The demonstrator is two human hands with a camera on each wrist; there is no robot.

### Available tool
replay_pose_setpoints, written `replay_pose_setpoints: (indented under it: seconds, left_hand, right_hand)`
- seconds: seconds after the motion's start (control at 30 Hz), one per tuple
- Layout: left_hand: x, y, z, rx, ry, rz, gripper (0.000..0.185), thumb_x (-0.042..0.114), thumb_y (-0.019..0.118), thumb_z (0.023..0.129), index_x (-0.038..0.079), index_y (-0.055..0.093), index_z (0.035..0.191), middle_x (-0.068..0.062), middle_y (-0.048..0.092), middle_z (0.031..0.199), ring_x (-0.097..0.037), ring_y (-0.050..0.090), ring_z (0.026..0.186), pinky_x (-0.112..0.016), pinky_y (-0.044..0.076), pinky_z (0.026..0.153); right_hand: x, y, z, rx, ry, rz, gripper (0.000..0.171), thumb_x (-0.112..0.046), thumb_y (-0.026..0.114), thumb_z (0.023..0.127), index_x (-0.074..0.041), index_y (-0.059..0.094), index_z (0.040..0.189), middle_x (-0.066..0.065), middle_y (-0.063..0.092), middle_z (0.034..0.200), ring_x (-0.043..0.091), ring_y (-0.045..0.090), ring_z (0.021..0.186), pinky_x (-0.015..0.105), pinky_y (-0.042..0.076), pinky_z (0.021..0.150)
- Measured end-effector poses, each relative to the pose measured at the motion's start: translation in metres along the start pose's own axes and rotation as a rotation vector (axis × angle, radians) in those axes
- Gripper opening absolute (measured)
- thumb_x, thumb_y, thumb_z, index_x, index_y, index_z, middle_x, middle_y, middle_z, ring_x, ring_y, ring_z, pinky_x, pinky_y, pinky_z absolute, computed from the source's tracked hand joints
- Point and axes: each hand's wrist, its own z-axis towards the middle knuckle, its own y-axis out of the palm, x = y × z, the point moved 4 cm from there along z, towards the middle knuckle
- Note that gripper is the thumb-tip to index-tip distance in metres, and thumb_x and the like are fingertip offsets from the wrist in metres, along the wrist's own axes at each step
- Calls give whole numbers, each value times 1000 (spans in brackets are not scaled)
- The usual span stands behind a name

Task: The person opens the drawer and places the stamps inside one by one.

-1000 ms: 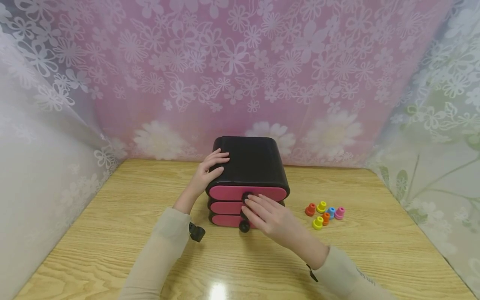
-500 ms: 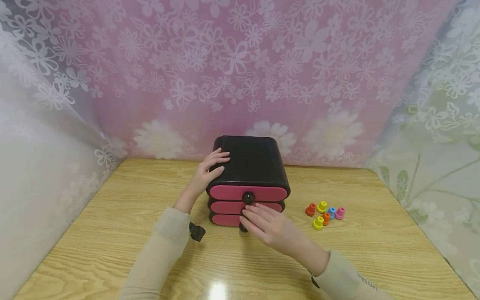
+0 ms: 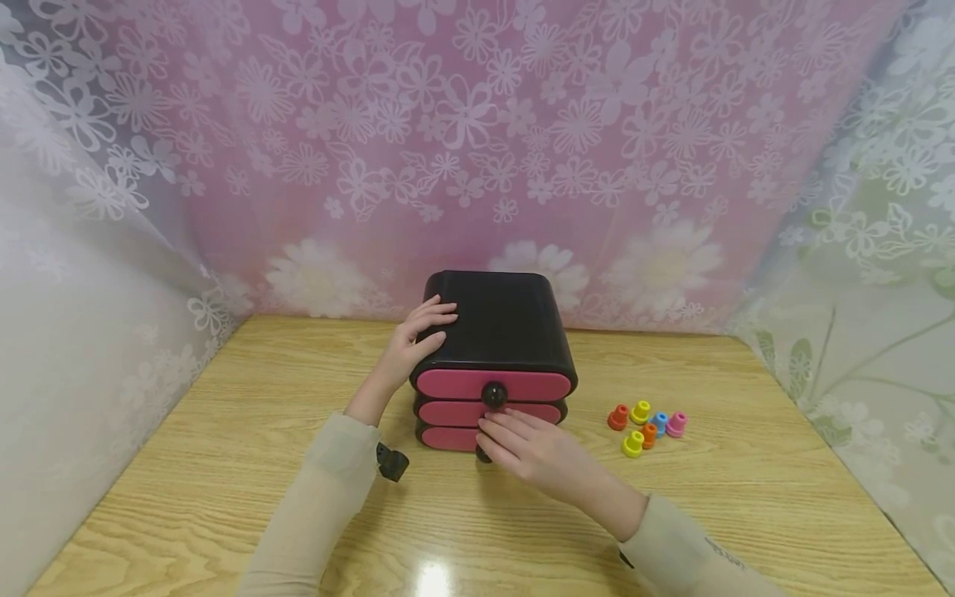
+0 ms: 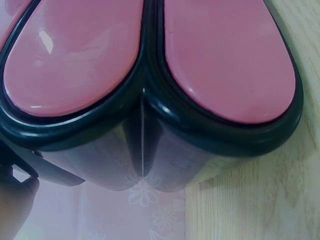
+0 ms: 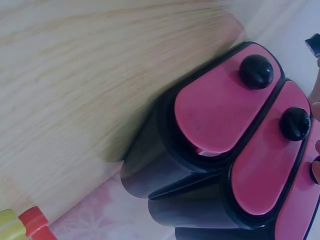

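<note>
A small black cabinet point(image 3: 496, 319) with pink drawer fronts point(image 3: 455, 384) stands on the wooden table. My left hand point(image 3: 409, 342) rests on its top left edge, fingers lying over the top; in the left wrist view only a dark bit of finger point(image 4: 17, 202) shows. My right hand point(image 3: 548, 458) is in front of the drawers, fingers fairly straight and side by side, hiding the middle knob in the head view. The top knob point(image 3: 494, 395) is uncovered there. In the right wrist view the middle knob point(image 5: 295, 123) and bottom knob point(image 5: 256, 71) show free, with fingertips cut off at the right edge.
Several small coloured plastic pegs, among them a yellow peg point(image 3: 632, 444) and a pink peg point(image 3: 676, 424), stand right of the cabinet. A flowered pink curtain point(image 3: 477, 166) hangs behind the table point(image 3: 246, 464), with pale flowered curtains at both sides.
My right hand has moved down from the top knob to in front of the lower drawers, uncovering the top knob. My left hand has stayed on the cabinet.
</note>
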Motion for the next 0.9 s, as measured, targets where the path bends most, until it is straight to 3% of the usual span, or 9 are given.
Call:
replay_pose_setpoints:
  seconds: [0.27, 0.5, 0.9]
  left_hand:
    - [0, 0, -1, -1, -7, -2, 30, -11, 43, 84, -19, 48, 112, -32, 37, 127, -39, 14, 128, -52, 11, 102]
    - [-2, -1, 0, -1, -7, -5, 30, -12, 43, 84, -19, 48, 113, -32, 37, 127, -38, 14, 129, -51, 11, 102]
    - [-1, 0, 0, 0, 0, -6, 30, -13, 43, 83, -19, 48, 112, -32, 38, 127, -39, 15, 129, -49, 11, 103]
  right_hand:
    - [2, 10, 0, -63, 41, 24, 54, 0, 9, 97, -3, 62, 108, 12, 59, 112, 22, 52, 107, 35, 40, 91]
    - [4, 16, -1, -86, 41, 20, 54, 0, 9, 97, -4, 62, 108, 9, 60, 110, 20, 53, 106, 34, 38, 93]
    - [7, 21, -2, 33, -11, -81, 50, 3, 16, 96, -5, 65, 100, 6, 63, 100, 17, 58, 96, 30, 44, 85]
